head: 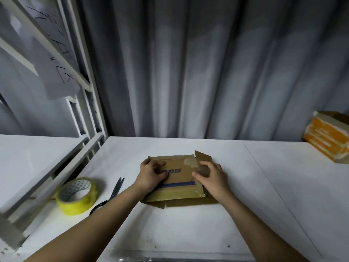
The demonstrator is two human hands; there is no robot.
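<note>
White table [188, 224], grey curtain [207, 72] behind; left hand [153, 173] and right hand [212, 177] press cardboard box [182, 176].

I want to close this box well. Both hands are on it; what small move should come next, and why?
Probably the left hand should reach for the yellow tape roll while the right hand presses the cardboard box flat: a flap at its far right corner stands up.

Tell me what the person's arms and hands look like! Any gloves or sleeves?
No gloves and no sleeves in view. The left hand and the right hand are bare. So are the left forearm and the right forearm, all the way down to the edge of the picture. I can see no watch, bracelet or ring, and no markings on them.
</note>
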